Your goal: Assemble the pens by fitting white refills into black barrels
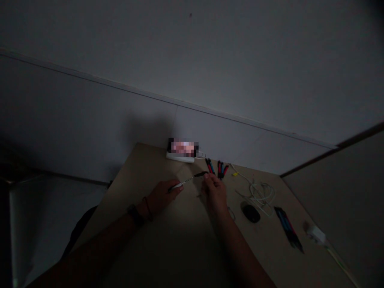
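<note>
Pale table (270,236) against a wall (240,80), with a white box (180,158) at the far edge, a coil of white cable (261,194), a black mouse (250,212) and red-and-blue tool handles (214,168). Above the table's middle, a thin cord (189,181) running sideways, rising rightward, between both hands: left hand (163,196) with fingers together around the white end, right hand (213,192) with fingertips pinched on the black end.

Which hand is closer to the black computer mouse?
Right. The right hand is just up and to the left of the black computer mouse. The left hand is farther away, on the other side of the right hand.
</note>
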Action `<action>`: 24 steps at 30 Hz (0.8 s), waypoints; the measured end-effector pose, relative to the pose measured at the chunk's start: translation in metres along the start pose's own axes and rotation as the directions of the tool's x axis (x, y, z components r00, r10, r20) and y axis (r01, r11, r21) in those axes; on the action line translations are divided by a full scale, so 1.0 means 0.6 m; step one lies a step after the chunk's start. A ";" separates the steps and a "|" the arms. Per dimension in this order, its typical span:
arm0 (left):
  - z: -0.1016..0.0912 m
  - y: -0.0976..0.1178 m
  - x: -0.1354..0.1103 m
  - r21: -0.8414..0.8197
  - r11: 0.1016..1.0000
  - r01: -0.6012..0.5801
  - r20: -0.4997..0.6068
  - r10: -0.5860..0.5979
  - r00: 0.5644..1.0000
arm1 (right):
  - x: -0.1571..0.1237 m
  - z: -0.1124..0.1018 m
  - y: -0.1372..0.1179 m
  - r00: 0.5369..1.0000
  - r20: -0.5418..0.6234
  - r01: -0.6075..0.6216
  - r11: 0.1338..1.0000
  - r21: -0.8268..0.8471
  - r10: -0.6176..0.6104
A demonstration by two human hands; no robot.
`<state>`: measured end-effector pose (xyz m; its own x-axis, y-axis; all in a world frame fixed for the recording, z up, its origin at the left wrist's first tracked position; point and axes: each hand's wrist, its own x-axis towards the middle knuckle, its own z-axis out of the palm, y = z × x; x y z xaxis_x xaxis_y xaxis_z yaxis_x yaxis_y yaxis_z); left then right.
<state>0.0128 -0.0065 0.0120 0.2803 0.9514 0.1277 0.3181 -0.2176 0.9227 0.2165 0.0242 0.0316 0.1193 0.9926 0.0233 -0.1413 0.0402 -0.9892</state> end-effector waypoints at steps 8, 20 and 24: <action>0.003 -0.005 0.001 0.006 1.000 0.005 -0.005 -0.005 1.000 | -0.002 0.001 0.004 0.999 0.034 0.003 0.998 -0.059 -0.001; 0.003 0.000 0.001 0.054 0.998 -0.035 -0.014 0.036 0.999 | -0.018 0.020 0.008 0.976 0.213 0.106 0.948 -0.302 -0.041; 0.004 -0.002 0.001 0.072 0.997 -0.029 -0.022 0.031 0.999 | -0.021 0.024 0.014 0.968 0.250 0.113 0.949 -0.295 -0.037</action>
<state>0.0145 -0.0062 0.0102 0.2695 0.9490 0.1640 0.3740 -0.2600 0.8902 0.1995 0.0139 0.0250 -0.1249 0.9876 0.0954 0.1695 0.1160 -0.9787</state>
